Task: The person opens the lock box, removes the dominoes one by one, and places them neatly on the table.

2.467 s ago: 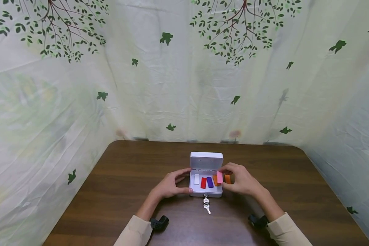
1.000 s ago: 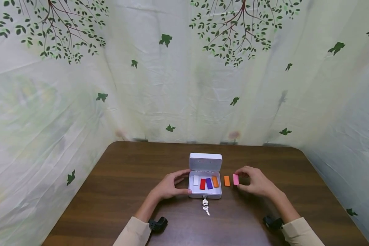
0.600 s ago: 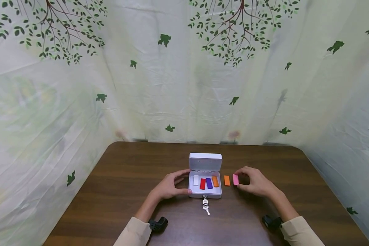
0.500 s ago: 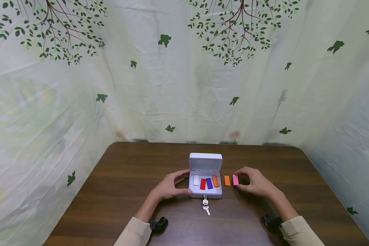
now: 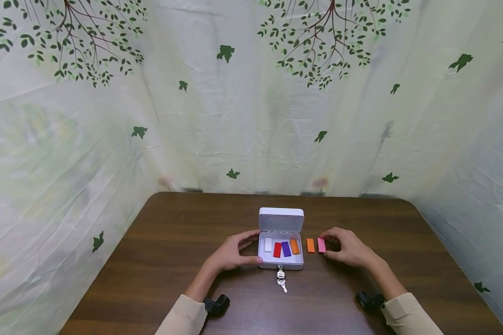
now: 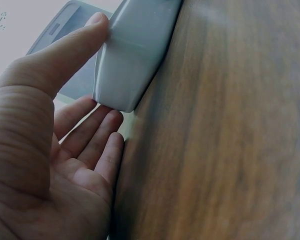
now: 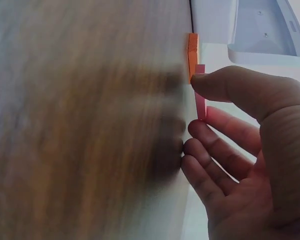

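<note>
An open white metal cash box (image 5: 264,264) stands on the table in the head view, its lid raised at the back. My left hand (image 5: 230,251) holds its left side, thumb by the front corner and index finger by the back corner. Inside lie a white block (image 5: 268,244), a red block (image 5: 277,250), a purple block (image 5: 286,249) and an orange block (image 5: 295,246). To the right of the box, another orange block (image 5: 310,245) stands on the table. My right hand (image 5: 347,247) pinches a pink block (image 5: 321,245) between thumb and index finger, close beside that orange one.
Keys (image 5: 281,279) hang from the lock at the box's front. The brown wooden table (image 5: 193,214) has rounded far corners. A pale curtain (image 5: 251,116) with printed leaves surrounds it on the far side and both flanks.
My right hand has carried the pink block from over the box's right edge to the table, right of the orange block, and stayed there. My left hand has kept its hold on the box.
</note>
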The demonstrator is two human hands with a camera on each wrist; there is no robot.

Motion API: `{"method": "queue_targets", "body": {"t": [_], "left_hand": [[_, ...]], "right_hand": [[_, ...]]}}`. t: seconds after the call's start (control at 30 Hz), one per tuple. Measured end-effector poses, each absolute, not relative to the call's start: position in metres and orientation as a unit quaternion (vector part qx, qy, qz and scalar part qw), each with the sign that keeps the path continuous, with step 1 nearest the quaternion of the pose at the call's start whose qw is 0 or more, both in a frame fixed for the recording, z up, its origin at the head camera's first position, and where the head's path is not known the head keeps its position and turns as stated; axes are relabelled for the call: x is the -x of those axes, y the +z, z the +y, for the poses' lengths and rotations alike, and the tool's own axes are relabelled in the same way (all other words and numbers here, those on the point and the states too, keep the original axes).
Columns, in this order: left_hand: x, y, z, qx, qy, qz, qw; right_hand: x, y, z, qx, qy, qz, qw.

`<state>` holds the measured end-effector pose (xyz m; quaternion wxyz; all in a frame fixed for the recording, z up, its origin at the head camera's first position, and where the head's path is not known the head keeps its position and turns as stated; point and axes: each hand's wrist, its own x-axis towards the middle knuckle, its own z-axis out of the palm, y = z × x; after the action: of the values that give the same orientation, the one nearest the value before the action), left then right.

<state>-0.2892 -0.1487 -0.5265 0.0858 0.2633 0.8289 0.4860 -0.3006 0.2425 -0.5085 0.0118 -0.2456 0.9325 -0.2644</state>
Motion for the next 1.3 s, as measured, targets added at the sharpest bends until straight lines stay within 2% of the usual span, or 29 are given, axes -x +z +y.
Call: {"method": "queue_targets", "body": {"t": [0.43,0.6,0.8,1.3], "left_hand": [[0.288,-0.525,-0.148,-0.266,0.492,0.824,0.090],[0.279,-0.505,-0.146,-0.271,0.492,0.821,0.102],[0.287,-0.525,-0.149,-0.257,0.485,0.831,0.089],[0.288,-0.527,-0.149,-0.264,0.485,0.829,0.087]], "right_hand": [[0.303,-0.511,0.242,0.246,-0.272,0.930,0.019],[0.303,-0.512,0.243,0.243,-0.270,0.931,0.023],[0.302,-0.512,0.242,0.242,-0.272,0.931,0.028],[0.302,-0.514,0.243,0.241,-0.269,0.932,0.028]]}}
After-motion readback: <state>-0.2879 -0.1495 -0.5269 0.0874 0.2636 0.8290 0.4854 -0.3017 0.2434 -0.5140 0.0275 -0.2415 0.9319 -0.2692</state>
